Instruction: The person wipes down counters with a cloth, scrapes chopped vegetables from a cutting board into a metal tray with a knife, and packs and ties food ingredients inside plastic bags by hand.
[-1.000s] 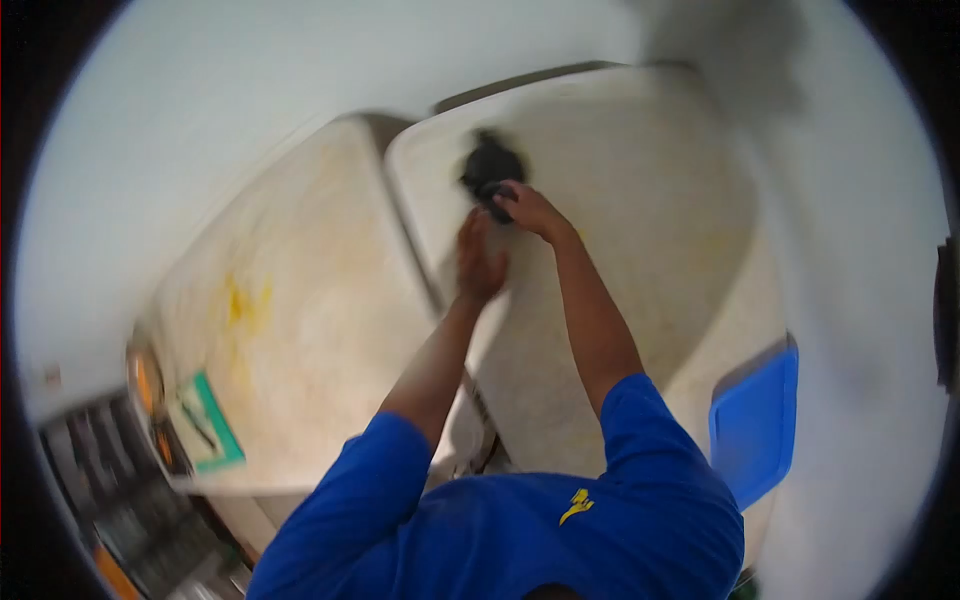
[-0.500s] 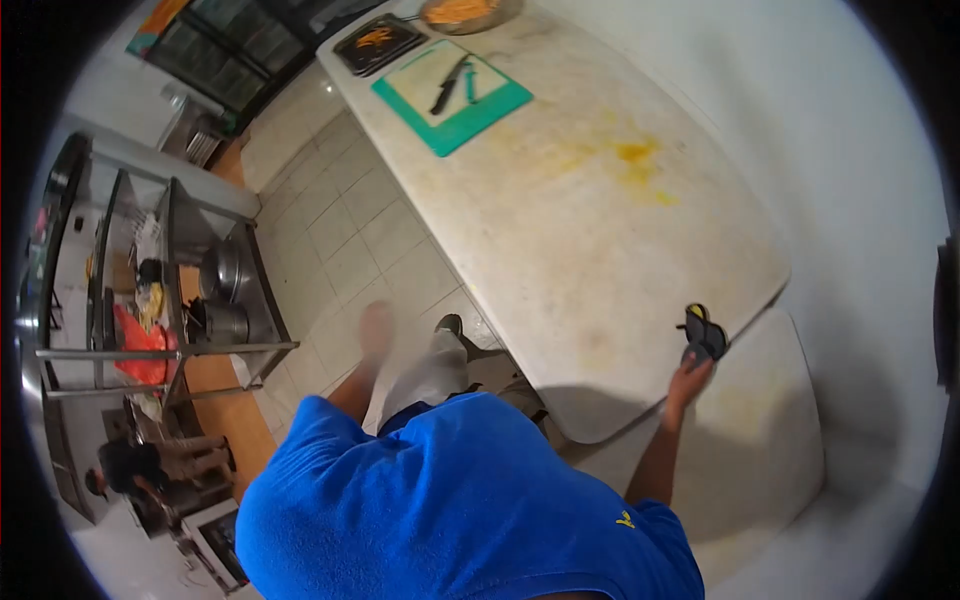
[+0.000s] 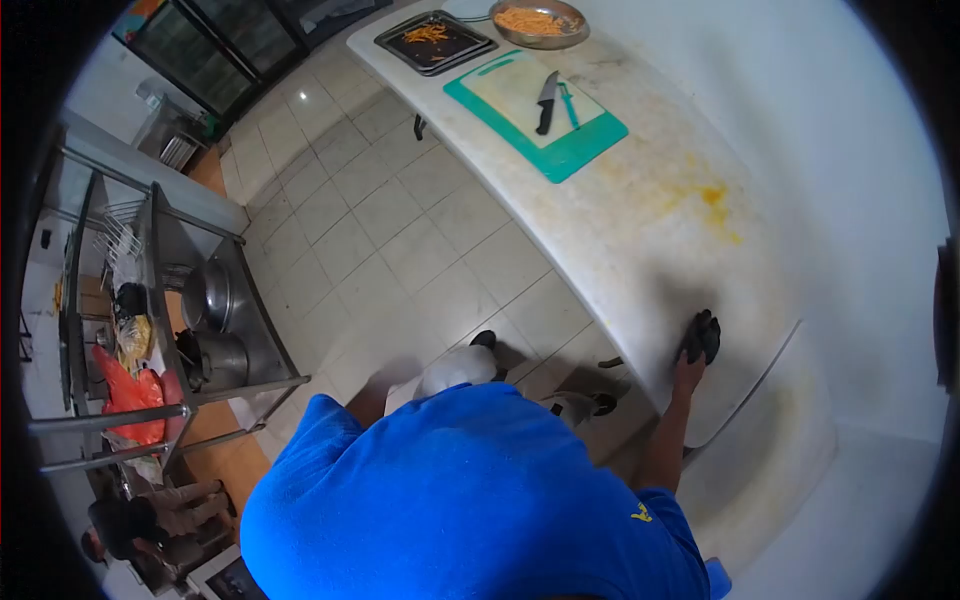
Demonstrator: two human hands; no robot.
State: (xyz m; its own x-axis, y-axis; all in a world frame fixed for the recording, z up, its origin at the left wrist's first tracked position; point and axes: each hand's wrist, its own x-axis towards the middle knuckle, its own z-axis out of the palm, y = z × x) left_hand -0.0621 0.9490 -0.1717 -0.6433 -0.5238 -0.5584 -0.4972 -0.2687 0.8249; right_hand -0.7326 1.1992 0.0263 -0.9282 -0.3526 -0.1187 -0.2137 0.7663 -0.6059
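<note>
My right hand (image 3: pixel 688 374) is closed on a bunched black object (image 3: pixel 704 336) on the white table (image 3: pixel 620 240), near its right end. Its exact kind is not clear. My left hand (image 3: pixel 392 378) is low beside my body, over the floor, smeared by motion, and its fingers cannot be made out. Farther up the table lies a green-edged cutting board (image 3: pixel 575 150), bearing a knife (image 3: pixel 546 103) with a black handle and a slim turquoise tool (image 3: pixel 569 105). Orange-yellow stains (image 3: pixel 714 198) mark the tabletop between the board and my right hand.
A black tray (image 3: pixel 455 55) and a metal bowl (image 3: pixel 540 30), both with orange shreds, stand at the table's far end. On the left is a metal shelf rack (image 3: pixel 160 300) with pots. Another person (image 3: pixel 125 520) is at lower left. A white wall borders the table's right side.
My right hand has moved away from the seam between the tabletops, and the black object looks more bunched. My left hand has drawn down toward my body. The view has shifted.
</note>
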